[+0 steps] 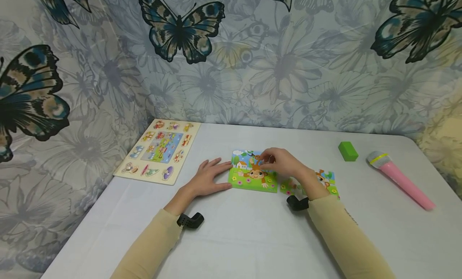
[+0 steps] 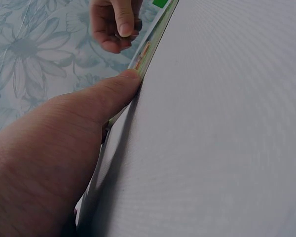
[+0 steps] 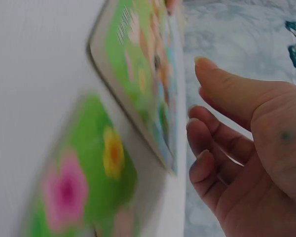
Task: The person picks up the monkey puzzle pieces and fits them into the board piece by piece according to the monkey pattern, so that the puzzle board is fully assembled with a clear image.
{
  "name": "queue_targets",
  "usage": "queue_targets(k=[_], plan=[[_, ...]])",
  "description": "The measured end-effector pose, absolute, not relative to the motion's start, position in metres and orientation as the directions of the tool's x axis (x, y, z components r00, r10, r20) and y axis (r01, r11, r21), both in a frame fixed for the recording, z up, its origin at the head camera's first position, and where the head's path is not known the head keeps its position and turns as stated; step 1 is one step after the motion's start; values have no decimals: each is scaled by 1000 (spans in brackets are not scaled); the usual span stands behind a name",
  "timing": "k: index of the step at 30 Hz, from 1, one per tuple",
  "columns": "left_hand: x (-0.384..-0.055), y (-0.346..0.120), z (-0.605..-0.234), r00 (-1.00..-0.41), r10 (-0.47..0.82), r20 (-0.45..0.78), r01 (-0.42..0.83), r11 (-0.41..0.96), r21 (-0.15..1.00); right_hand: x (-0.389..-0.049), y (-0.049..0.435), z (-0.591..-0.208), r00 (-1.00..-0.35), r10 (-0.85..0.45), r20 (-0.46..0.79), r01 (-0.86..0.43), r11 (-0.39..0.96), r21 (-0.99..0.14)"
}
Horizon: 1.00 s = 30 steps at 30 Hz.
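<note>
A small picture board (image 1: 252, 184) with a monkey, a house and green grass lies mid-table. My left hand (image 1: 207, 178) rests flat at its left side, fingers spread, thumb and fingertips at the edge. The left wrist view shows the thumb (image 2: 106, 94) against the board's near edge. Above the board's upper right part hovers my right hand (image 1: 279, 162), fingers loosely bent. Nothing shows between its thumb and fingers in the right wrist view. A second flowered picture (image 1: 329, 182) lies to the right, partly hidden by my right wrist.
A wooden peg board (image 1: 177, 148) with several small pictures lies at the back left. On the right are a green block (image 1: 348, 151) and a pink toy microphone (image 1: 406, 184). A butterfly-patterned cloth (image 1: 231, 82) hangs behind the white table (image 1: 231, 239).
</note>
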State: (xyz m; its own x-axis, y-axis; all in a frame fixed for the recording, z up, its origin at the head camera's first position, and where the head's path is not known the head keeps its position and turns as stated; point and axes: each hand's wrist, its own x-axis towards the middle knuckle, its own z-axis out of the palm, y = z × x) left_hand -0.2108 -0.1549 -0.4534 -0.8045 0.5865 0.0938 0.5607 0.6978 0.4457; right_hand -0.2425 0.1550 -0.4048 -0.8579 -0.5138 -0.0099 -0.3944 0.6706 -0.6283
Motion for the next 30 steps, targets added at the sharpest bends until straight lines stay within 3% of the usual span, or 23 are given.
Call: queue_targets(k=[13,30], plan=[[-210,-154,-453,-810,580,87,554,709,436,-232,231,-390,-920,-393,2,-310,722,-618],[-210,-153,-453,-815,574,75,545,717,435,-215,303,-403,-936,-353,-8,-287,773,-566]])
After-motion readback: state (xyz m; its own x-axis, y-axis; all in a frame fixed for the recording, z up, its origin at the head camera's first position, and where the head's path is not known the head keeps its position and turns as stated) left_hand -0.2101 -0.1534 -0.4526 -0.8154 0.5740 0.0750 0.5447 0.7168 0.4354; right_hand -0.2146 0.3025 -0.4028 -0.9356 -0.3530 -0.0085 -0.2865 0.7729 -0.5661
